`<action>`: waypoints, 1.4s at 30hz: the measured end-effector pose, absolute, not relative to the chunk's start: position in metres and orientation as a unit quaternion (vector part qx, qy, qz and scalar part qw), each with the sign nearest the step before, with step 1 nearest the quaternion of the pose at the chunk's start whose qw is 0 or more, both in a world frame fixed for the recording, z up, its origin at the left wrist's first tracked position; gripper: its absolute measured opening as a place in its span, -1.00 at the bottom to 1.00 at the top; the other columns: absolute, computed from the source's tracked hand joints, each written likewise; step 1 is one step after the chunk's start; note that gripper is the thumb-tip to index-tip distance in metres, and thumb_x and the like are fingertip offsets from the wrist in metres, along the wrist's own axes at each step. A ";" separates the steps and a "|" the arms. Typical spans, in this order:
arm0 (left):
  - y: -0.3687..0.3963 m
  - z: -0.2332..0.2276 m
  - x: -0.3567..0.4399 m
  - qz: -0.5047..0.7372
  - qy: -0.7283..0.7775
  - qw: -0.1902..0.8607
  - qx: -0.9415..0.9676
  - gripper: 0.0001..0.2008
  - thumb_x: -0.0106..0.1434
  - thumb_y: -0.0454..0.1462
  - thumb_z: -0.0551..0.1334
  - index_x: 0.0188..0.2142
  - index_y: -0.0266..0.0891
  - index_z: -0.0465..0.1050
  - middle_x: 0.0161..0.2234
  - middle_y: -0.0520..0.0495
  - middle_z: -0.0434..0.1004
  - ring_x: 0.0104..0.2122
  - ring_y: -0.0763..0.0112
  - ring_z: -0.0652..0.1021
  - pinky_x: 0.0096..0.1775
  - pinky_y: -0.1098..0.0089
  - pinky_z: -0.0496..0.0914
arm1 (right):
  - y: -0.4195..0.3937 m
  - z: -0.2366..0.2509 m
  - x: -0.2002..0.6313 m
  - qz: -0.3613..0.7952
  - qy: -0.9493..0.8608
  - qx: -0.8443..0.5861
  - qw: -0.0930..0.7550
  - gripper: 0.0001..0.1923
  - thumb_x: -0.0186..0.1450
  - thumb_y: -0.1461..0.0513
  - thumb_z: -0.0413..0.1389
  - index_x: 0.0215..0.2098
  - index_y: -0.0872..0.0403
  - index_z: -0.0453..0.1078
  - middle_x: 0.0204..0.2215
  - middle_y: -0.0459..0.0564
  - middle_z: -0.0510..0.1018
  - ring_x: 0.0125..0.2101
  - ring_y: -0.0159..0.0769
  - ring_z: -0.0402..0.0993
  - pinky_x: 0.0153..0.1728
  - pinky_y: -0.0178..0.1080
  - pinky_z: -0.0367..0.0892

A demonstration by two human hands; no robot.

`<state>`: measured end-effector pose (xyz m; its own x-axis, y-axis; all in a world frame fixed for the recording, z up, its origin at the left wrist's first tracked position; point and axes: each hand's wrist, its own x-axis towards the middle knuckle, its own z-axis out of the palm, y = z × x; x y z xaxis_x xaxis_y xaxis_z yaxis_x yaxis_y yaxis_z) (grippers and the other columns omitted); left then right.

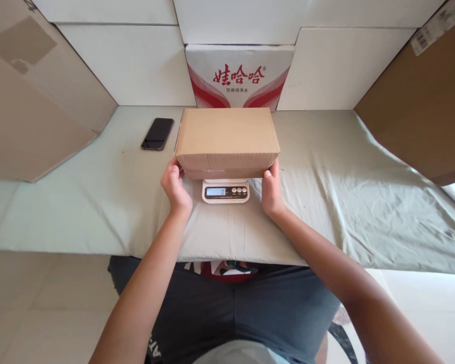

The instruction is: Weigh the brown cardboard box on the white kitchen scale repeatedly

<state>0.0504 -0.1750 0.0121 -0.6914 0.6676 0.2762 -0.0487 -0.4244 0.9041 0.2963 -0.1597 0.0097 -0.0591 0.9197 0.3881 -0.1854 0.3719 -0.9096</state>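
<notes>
A brown cardboard box [227, 132] is held level between my two hands, over a white digital kitchen scale [226, 198]. My left hand [175, 186] grips its lower left corner, fingers partly hidden beneath and behind it. At the lower right corner, my right hand [271, 188] holds on with the thumb at the front. The scale's lit display seems to read 0, and its buttons face me. The box hides most of the scale's platform; whether the two touch I cannot tell.
A black smartphone [157, 134] lies left of the box on the pale green cloth [318, 202]. Behind stands a white and red printed carton [239, 76] against white panels. Large cardboard boxes flank the table at left [41, 101] and right [420, 101].
</notes>
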 end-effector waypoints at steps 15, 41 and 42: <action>-0.168 0.005 0.036 0.776 0.493 0.210 0.333 -0.38 0.40 0.21 0.16 0.23 -0.03 0.60 0.41 -0.25 0.58 0.46 0.00 0.50 0.27 0.12 0.52 | -0.150 0.009 0.302 0.446 -0.528 -0.345 0.635 -0.16 0.40 -0.39 0.12 0.53 -0.37 0.22 0.66 -0.16 0.22 0.72 0.08 -0.04 0.74 0.36 -0.10; -0.137 0.004 0.026 0.810 0.496 0.200 0.241 -0.59 0.41 0.12 0.18 -0.24 -0.16 0.49 -0.27 -0.14 0.60 -0.30 0.31 0.57 -0.37 0.37 0.35 | -0.115 0.004 0.319 0.510 -0.422 -0.407 0.629 -0.12 0.23 -0.42 0.18 0.34 -0.22 0.34 0.48 0.05 0.48 0.47 0.08 0.43 0.49 0.21 0.35; -0.136 0.004 0.026 0.810 0.498 0.197 0.241 -0.60 0.41 0.11 0.17 -0.26 -0.16 0.47 -0.29 -0.13 0.57 -0.32 0.32 0.56 -0.38 0.36 0.34 | -0.115 0.004 0.319 0.512 -0.419 -0.409 0.628 -0.15 0.23 -0.42 0.18 0.30 -0.21 0.36 0.43 0.04 0.52 0.43 0.07 0.46 0.46 0.19 0.38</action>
<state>0.0262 -0.1364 0.0038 -0.8061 0.5592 0.1935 -0.0799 -0.4268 0.9008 0.3186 -0.1147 0.0044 0.1234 0.9865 0.1078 -0.3012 0.1407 -0.9431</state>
